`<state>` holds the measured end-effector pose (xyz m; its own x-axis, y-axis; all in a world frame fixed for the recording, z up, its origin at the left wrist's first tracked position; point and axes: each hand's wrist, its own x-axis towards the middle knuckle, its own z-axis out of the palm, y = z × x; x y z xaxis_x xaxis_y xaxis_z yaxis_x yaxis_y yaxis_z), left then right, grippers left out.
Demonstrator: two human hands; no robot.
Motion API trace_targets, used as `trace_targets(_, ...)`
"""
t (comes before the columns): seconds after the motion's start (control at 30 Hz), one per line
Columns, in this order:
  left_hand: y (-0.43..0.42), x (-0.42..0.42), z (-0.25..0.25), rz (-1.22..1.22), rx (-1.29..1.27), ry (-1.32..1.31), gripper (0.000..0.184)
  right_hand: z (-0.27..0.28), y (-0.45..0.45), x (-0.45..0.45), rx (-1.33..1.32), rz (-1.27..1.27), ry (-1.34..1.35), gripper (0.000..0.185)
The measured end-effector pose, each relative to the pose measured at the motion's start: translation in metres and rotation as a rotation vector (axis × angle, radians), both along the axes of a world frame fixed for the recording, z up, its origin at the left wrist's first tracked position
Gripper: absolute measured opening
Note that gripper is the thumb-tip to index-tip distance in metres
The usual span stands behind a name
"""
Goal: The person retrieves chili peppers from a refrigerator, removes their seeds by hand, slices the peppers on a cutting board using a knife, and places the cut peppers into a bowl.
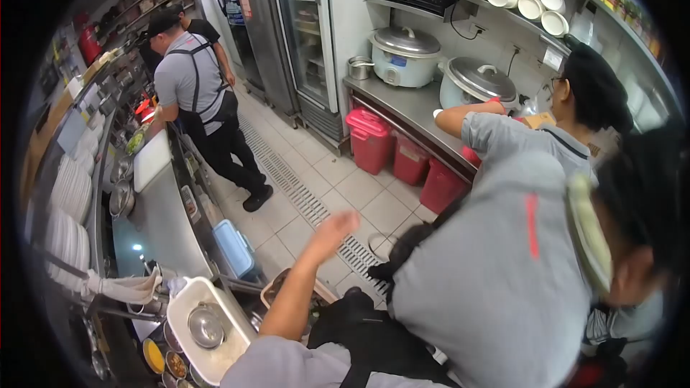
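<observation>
My left hand [336, 231] is raised over the tiled floor [269, 241], its forearm coming up from a grey sleeve at the bottom. Motion smears its fingers, so I cannot make out whether they are apart or closed. No held thing shows there. Below and to the left of this hand is a white plastic tub [185, 300] with a round metal bowl [206, 325] inside. A blue lidded container [234, 248] stands farther left of the hand. My right hand is out of view.
A co-worker in grey [496, 266] bends close on my right; another [553, 129] reaches over the steel counter with rice cookers [405, 57]. Red bins [370, 145] stand beneath. Two people work at the far left. A drain grate [298, 197] crosses the floor. Stacked plates [70, 197] line the left.
</observation>
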<state>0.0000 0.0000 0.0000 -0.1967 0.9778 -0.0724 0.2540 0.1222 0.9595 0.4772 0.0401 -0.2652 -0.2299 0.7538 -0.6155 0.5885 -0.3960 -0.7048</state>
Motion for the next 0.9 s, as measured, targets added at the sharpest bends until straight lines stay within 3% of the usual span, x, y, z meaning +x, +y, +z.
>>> trace_targets(0.03, 0.008, -0.016, -0.140, -0.140, -0.136, 0.389, 0.071, 0.007, 0.004, -0.002, 0.005, -0.029, 0.004, 0.042)
trace_targets(0.07, -0.013, -0.013, -0.115, -0.481, -0.304, 0.733, 0.082, 0.013, 0.008, 0.000, 0.004, -0.070, 0.003, 0.042)
trace_targets(0.13, -0.002, -0.014, -0.115, -0.772, -0.795, 0.732, 0.088, 0.025, 0.008, 0.004, -0.006, -0.169, -0.014, 0.043)
trace_targets(0.23, 0.038, -0.075, -0.165, -0.647, -0.520, 0.460, 0.087, 0.048, -0.001, 0.007, -0.021, -0.376, -0.060, 0.043)
trace_targets(0.37, 0.154, -0.149, -0.163, -0.403, -0.440, 0.671, 0.085, 0.091, -0.012, -0.019, 0.006, -0.698, -0.102, 0.043)
trace_targets(0.43, 0.204, -0.177, -0.152, -0.334, -0.192, 0.607, 0.079, 0.116, -0.008, -0.044, 0.049, -0.828, -0.108, 0.043)
trace_targets(0.5, 0.238, -0.197, -0.104, -0.358, 0.009, 0.447, 0.078, 0.141, 0.009, -0.074, 0.115, -0.900, -0.087, 0.043)
trace_targets(0.6, 0.278, -0.238, -0.049, -0.496, 0.041, 0.138, 0.071, 0.178, 0.060, -0.118, 0.245, -0.929, -0.028, 0.043)
trace_targets(0.8, 0.363, -0.337, 0.034, -0.376, 0.214, 0.043, 0.070, 0.269, 0.223, -0.214, 0.510, -0.848, 0.154, 0.044)
trace_targets(0.9, 0.419, -0.386, 0.103, -0.223, 0.320, 0.239, 0.063, 0.312, 0.321, -0.267, 0.624, -0.757, 0.294, 0.044)
